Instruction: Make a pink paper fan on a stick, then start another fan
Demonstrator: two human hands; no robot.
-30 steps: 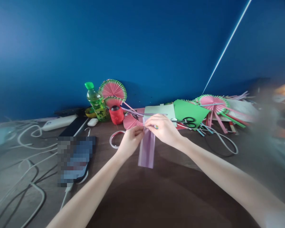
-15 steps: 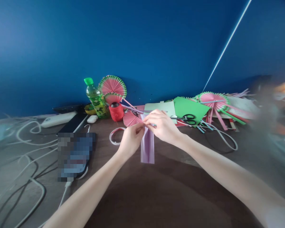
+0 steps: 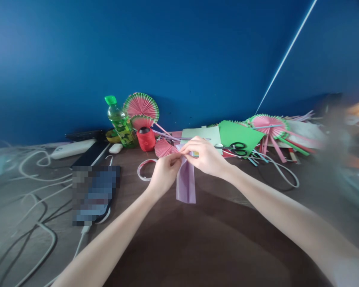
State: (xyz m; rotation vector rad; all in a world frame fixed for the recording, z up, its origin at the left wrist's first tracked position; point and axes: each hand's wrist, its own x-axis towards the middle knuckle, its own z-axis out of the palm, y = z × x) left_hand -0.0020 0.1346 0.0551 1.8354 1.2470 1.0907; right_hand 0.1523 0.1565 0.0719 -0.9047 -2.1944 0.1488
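My left hand (image 3: 166, 170) and my right hand (image 3: 201, 154) meet at the middle of the desk, fingertips pinched together. Between them they grip the upper part of a folded strip of purple paper (image 3: 186, 185), whose lower end hangs toward me with a lengthwise crease. Fingers cover the top of the strip, so the fold there is hidden. Just behind my left hand a pink pleated paper fan (image 3: 165, 148) spreads out; whether my fingers touch it I cannot tell. A roll of tape (image 3: 146, 170) lies beside my left hand.
A red thread spool (image 3: 146, 140), a green bottle (image 3: 119, 123) and round paper fans (image 3: 142, 107) stand by the blue wall. Black-handled scissors (image 3: 237, 149) lie by green paper (image 3: 241, 135) at right. A phone (image 3: 97, 195) and white cables (image 3: 44, 223) occupy the left side.
Both hands keep their pinch in nearly the same spot. The purple strip's lower end has opened slightly wider and swung a little. The whole view has shifted very slightly.
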